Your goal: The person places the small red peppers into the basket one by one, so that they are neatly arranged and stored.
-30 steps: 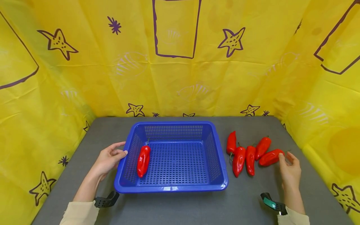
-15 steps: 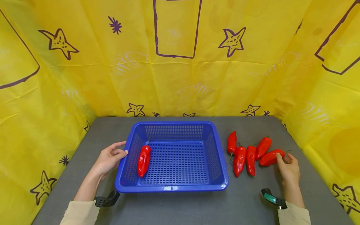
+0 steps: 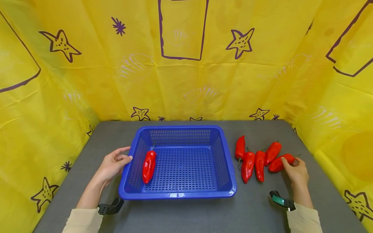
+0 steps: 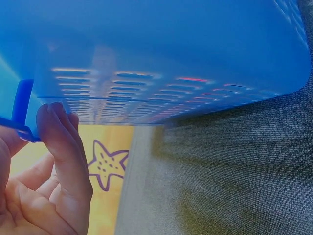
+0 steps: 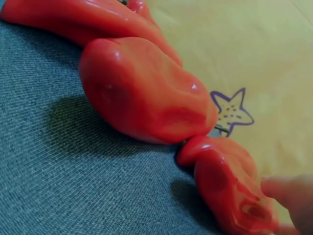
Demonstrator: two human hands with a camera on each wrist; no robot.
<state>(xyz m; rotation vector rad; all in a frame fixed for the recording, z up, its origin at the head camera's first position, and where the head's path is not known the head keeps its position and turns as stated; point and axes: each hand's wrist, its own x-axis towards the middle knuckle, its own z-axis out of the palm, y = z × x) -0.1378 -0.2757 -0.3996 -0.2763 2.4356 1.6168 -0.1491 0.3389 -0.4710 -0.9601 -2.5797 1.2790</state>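
Your right hand, the nearer one, curls thumb and fingers about the stem end of the outermost red pepper, whose long axis runs roughly sideways on the counter, tip leftward. Just left lie four more peppers; a sixth pepper rests inside the single blue plastic basket, its left rim pinched by your left hand.

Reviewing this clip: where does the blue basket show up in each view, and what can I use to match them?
Head: basket just left of centre, lower half, left hand at its left edge.
Left wrist: basket across the top, seen from outside.
Right wrist: not in it.
Shared landmark: the yellow cloth with purple stars, in all three.
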